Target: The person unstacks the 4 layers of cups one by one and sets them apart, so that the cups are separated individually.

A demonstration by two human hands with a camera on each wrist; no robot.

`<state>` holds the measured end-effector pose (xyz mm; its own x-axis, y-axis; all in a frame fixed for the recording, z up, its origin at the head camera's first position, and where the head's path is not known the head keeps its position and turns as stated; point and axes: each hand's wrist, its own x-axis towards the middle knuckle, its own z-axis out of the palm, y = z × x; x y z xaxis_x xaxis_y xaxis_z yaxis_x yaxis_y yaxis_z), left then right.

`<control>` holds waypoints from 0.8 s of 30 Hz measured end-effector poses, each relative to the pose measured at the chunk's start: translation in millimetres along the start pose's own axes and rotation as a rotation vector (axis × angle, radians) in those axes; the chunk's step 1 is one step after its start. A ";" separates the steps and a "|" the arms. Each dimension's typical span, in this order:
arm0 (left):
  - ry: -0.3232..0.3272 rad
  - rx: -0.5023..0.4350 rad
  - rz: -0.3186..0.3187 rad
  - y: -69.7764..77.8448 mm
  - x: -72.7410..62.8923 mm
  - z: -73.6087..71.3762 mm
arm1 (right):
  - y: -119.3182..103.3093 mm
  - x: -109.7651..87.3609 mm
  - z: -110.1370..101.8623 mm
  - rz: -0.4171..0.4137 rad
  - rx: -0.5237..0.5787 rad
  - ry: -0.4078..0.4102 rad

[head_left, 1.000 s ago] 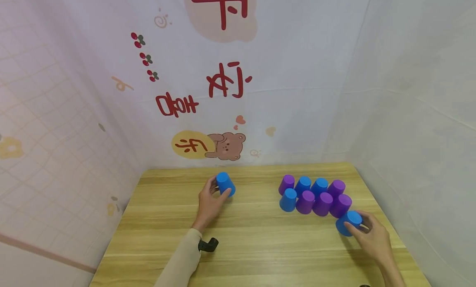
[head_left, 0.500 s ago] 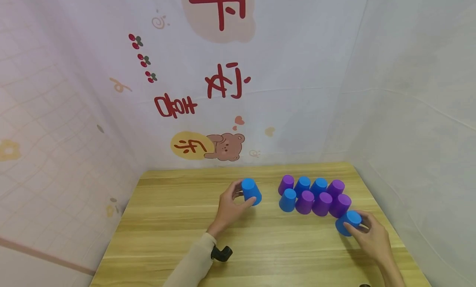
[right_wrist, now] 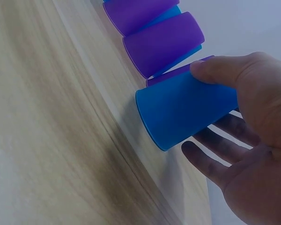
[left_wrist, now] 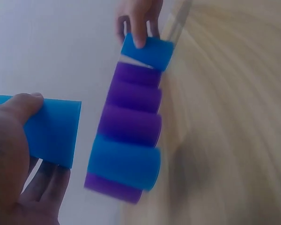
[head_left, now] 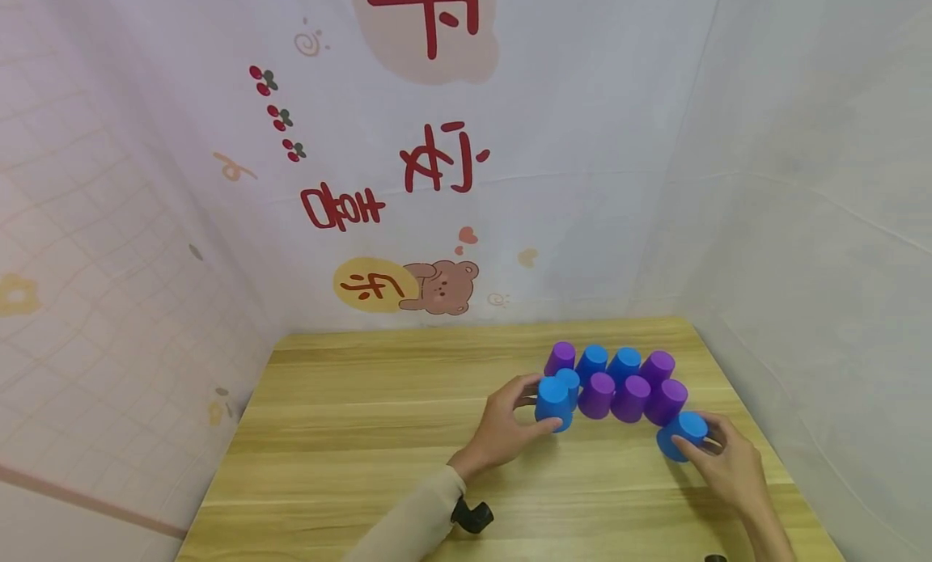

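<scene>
My left hand (head_left: 506,424) grips an upside-down blue cup (head_left: 553,400) between thumb and fingers. In the head view this cup overlaps a blue cup (head_left: 569,382) at the left end of the front row; the left wrist view shows a gap between the held cup (left_wrist: 54,129) and the row. At the row's right end, my right hand (head_left: 731,461) holds another upside-down blue cup (head_left: 679,439), thumb in front and fingers behind. It stands close by the nearest purple cup (head_left: 666,402).
Two rows of upside-down cups, purple (head_left: 601,395) and blue (head_left: 624,364), stand at the back right of the wooden table (head_left: 349,416). A white printed cloth (head_left: 582,141) hangs behind, with white side walls (head_left: 823,247) at either hand.
My left hand has carried its blue cup rightward across the table, up to the left end of the rows. My right hand and its cup have stayed in place.
</scene>
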<state>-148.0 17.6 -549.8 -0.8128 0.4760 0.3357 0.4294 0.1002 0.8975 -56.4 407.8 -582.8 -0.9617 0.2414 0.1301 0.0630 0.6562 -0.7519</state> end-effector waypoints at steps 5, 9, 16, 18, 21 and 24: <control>-0.064 0.009 0.053 -1.0 6.6 27.8 | -0.2 1.1 -1.4 0.000 -0.003 -0.001; -0.098 0.046 0.060 -4.4 11.0 51.0 | -0.9 1.1 -2.8 0.004 -0.006 -0.006; -0.137 0.069 -0.013 -9.8 19.0 86.4 | -1.9 1.5 -3.9 0.016 -0.017 -0.007; -0.140 0.104 0.004 -11.2 21.1 94.2 | -1.7 2.4 -4.1 0.015 -0.009 -0.008; -0.138 0.180 0.033 -13.5 23.4 104.1 | -1.5 2.8 -3.6 0.016 -0.002 -0.011; -0.137 0.264 0.040 -16.9 25.5 113.5 | -1.2 2.3 -2.7 0.014 -0.002 -0.009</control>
<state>-131.3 127.3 -588.9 -0.7403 0.5956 0.3118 0.5621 0.2940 0.7730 -57.9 409.5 -579.9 -0.9631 0.2443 0.1132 0.0775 0.6543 -0.7523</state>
